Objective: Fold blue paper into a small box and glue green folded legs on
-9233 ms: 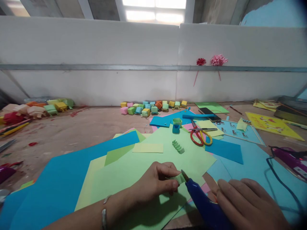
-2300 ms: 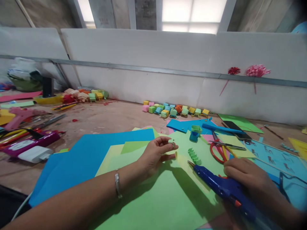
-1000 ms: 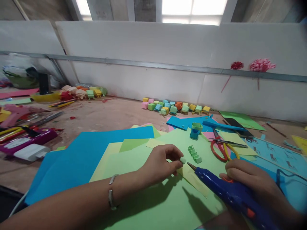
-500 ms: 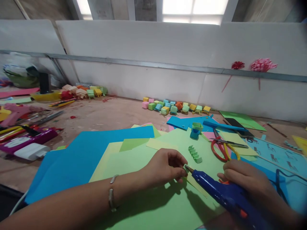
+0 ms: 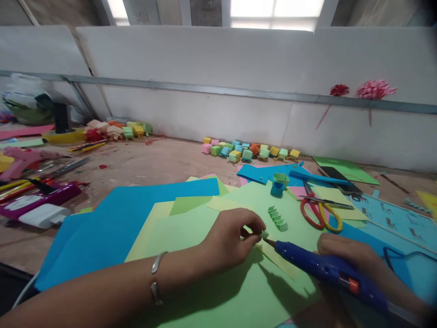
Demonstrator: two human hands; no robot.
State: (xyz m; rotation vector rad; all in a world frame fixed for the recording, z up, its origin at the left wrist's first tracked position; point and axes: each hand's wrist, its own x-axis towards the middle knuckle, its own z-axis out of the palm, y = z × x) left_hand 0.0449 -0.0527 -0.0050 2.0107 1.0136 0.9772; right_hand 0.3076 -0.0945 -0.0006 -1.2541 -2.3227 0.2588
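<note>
My left hand (image 5: 235, 234) pinches a small folded piece of green paper (image 5: 264, 234) between thumb and fingers. In my right hand (image 5: 355, 255) is a blue glue gun (image 5: 314, 259), turned on its side, its metal tip at or very near the green piece. Just beyond my fingertips lies a pleated green paper strip (image 5: 277, 219). Behind that strip stand a small light-green paper box (image 5: 281, 178) and a blue one (image 5: 277, 189). Pale green sheets (image 5: 211, 291) spread out under both hands.
Red-handled scissors (image 5: 311, 214) and yellow-handled scissors (image 5: 330, 217) lie right of the strip. Several coloured paper cubes (image 5: 247, 155) line the wall. Blue sheets (image 5: 136, 214) lie left, with a purple device (image 5: 41, 200) and a pink glue gun (image 5: 25, 159) beyond. A dark phone (image 5: 337, 178) lies back right.
My right hand has rolled the glue gun onto its side, and the tip has shifted slightly down. My left fingers have turned the green paper piece a little.
</note>
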